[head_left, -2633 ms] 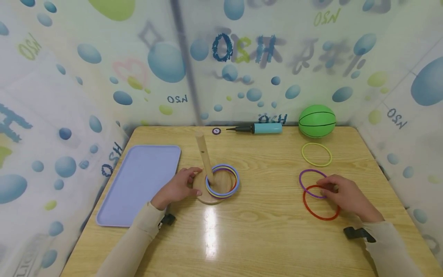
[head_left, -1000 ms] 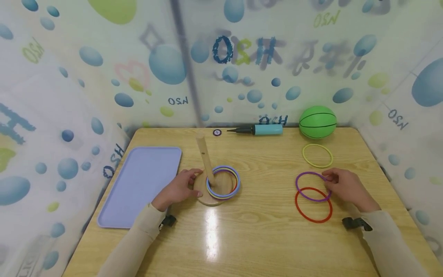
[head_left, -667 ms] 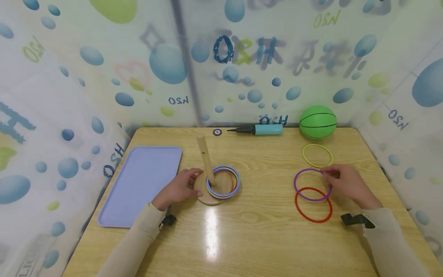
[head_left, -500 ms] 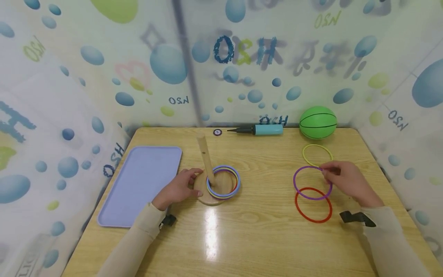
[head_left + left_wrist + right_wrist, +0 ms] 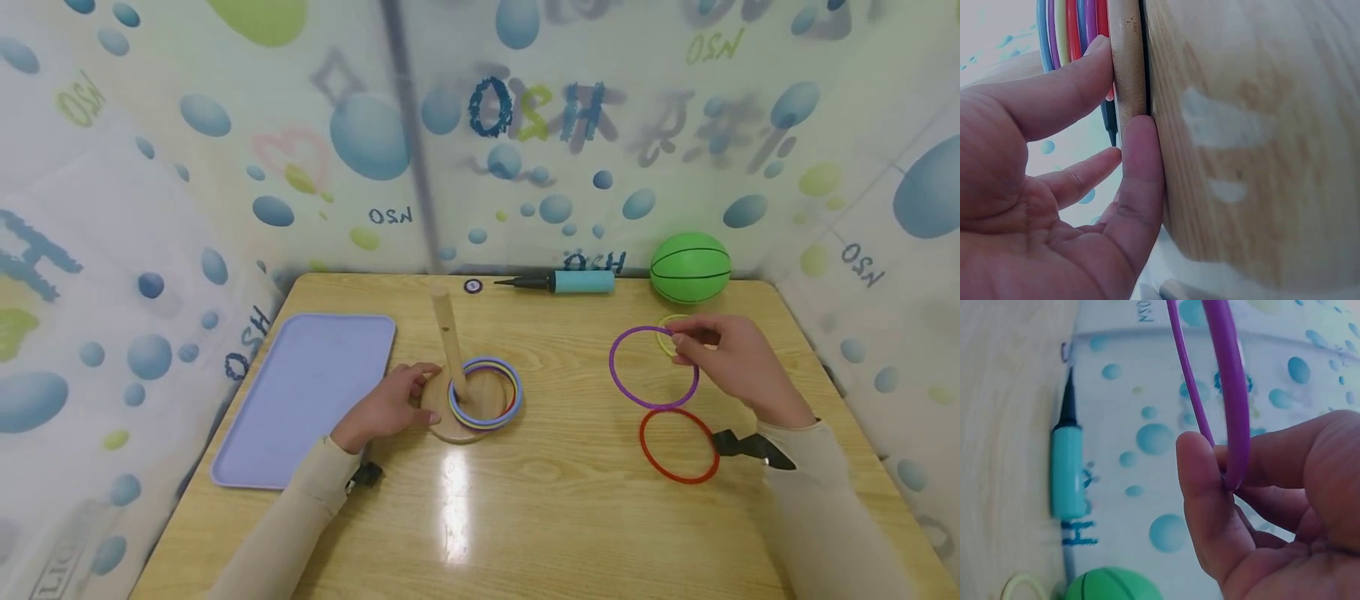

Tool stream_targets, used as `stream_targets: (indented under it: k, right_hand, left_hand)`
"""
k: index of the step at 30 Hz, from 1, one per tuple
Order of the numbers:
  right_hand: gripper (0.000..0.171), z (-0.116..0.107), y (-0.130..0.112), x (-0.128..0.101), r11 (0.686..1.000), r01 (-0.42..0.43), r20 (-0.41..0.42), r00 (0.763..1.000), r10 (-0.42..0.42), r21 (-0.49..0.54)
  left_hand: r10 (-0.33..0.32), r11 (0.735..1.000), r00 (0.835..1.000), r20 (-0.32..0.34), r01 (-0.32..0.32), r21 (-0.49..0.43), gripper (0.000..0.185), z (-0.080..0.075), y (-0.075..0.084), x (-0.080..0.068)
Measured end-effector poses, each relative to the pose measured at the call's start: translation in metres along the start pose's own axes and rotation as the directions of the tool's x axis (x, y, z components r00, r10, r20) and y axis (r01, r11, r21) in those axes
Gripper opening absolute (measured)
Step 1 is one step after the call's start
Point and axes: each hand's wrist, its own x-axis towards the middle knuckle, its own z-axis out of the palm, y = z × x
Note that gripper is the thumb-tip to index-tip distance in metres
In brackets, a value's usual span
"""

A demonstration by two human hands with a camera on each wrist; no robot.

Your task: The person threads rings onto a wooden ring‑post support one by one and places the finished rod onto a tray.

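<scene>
My right hand (image 5: pixel 720 350) pinches a purple ring (image 5: pixel 611 367) between thumb and fingers and holds it above the table. The right wrist view shows that pinch close up on the purple ring (image 5: pixel 1235 394). A red ring (image 5: pixel 642 442) lies flat just in front of it. A yellow ring (image 5: pixel 663 333) is mostly hidden behind my right hand. My left hand (image 5: pixel 390 404) rests against the left rim of the wooden peg stand (image 5: pixel 450 429), with thumb and a straight finger touching the base (image 5: pixel 1127 37). Several coloured rings (image 5: pixel 487 362) lie stacked around the peg (image 5: pixel 448 342).
A pale blue tray (image 5: pixel 300 392) lies at the table's left. Along the back edge are a teal hand pump (image 5: pixel 573 282), a green ball (image 5: pixel 690 267) and a small round disc (image 5: pixel 472 286). Patterned sheets wall in the table on three sides.
My right hand moved from the red ring to the purple ring, pinched it, then lifted it off the table, up and slightly left. The left hand stayed on the stand.
</scene>
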Motion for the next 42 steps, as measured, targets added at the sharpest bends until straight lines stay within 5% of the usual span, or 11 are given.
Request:
stream_targets:
  k: [12,25,33,42]
  right_hand:
    - [0.026,0.011,-0.065,0.021,0.993,0.020,-0.033,0.999,-0.016,0.113]
    - [0.021,0.029,-0.129,0.044,0.961,0.134,-0.026,0.991,-0.132,0.241]
    - [0.020,0.051,-0.161,0.068,0.932,0.265,-0.025,0.963,-0.267,0.249]
    - [0.019,0.078,-0.189,0.094,0.905,0.240,0.041,0.962,-0.271,0.352]
  left_hand:
    - [-0.011,1.000,1.000,0.003,0.011,-0.006,0.078,-0.001,0.002,-0.001]
    - [-0.012,1.000,1.000,0.000,0.012,0.000,0.078,0.000,-0.003,0.002]
    - [-0.016,1.000,1.000,0.000,0.016,0.003,0.079,0.000,-0.004,0.001]
    - [-0.017,1.000,1.000,0.004,0.017,-0.008,0.079,-0.002,-0.001,-0.001]
